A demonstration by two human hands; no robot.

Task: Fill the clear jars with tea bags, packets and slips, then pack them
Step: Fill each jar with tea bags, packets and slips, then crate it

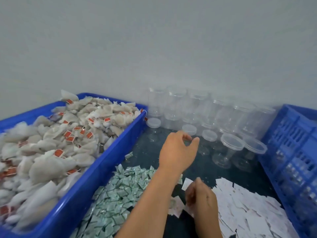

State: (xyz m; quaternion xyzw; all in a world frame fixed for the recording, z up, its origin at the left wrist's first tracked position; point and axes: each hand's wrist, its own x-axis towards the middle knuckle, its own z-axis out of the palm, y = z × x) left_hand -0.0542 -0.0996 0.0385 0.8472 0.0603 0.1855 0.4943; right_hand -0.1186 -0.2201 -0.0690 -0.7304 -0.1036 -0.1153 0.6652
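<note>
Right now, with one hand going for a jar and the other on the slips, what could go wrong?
The left hand reaches among closely packed upright clear jars; brushing one could topple its neighbours. The right hand pinches white slips from a loose pile, so it may lift several at once. The green packets lie right under the left forearm and could get swept aside.

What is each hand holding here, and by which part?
The left hand holds nothing: its fingers are open, reaching toward the clear jars. The right hand pinches a white slip by its lower edge, above the slip pile.
</note>
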